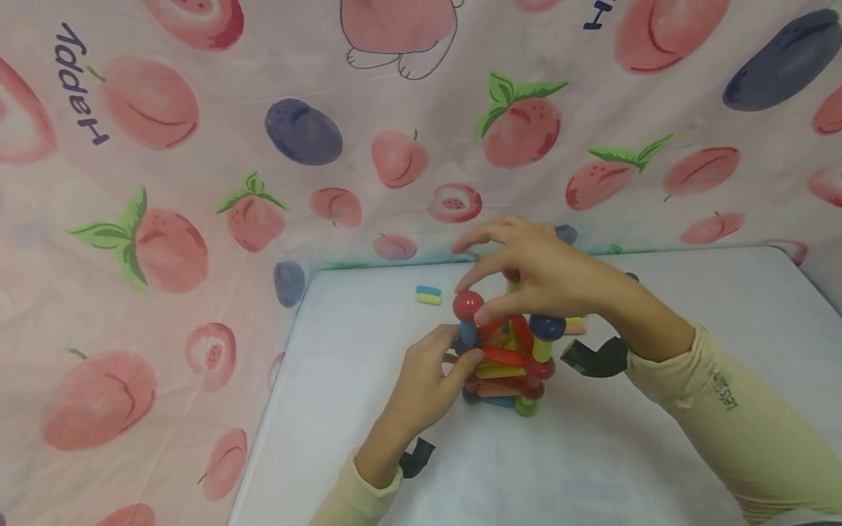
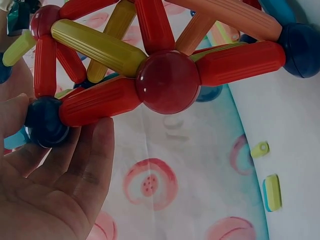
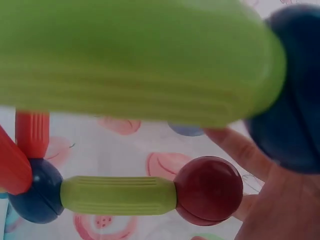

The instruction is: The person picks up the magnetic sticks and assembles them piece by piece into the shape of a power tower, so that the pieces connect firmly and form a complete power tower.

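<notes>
A frame of coloured rods and balls (image 1: 503,371) stands on the white table. My left hand (image 1: 427,372) is at its left side, thumb and fingers round a dark blue ball (image 2: 46,122) at a joint with red rods. Above that joint a blue rod (image 1: 468,332) rises to a glossy red ball (image 1: 468,305). My right hand (image 1: 536,274) reaches over from the right, its thumb and one fingertip at this red ball, the other fingers spread out. In the right wrist view that hand is partly hidden behind a yellow-green rod (image 3: 120,196) and a dark red ball (image 3: 209,191).
A blue rod and a yellow rod (image 1: 429,299) lie side by side behind the frame to the left. A dark blue ball (image 1: 547,326) tops an upright at the frame's right, under my right wrist. Fruit-printed cloth (image 1: 401,157) hangs behind the table.
</notes>
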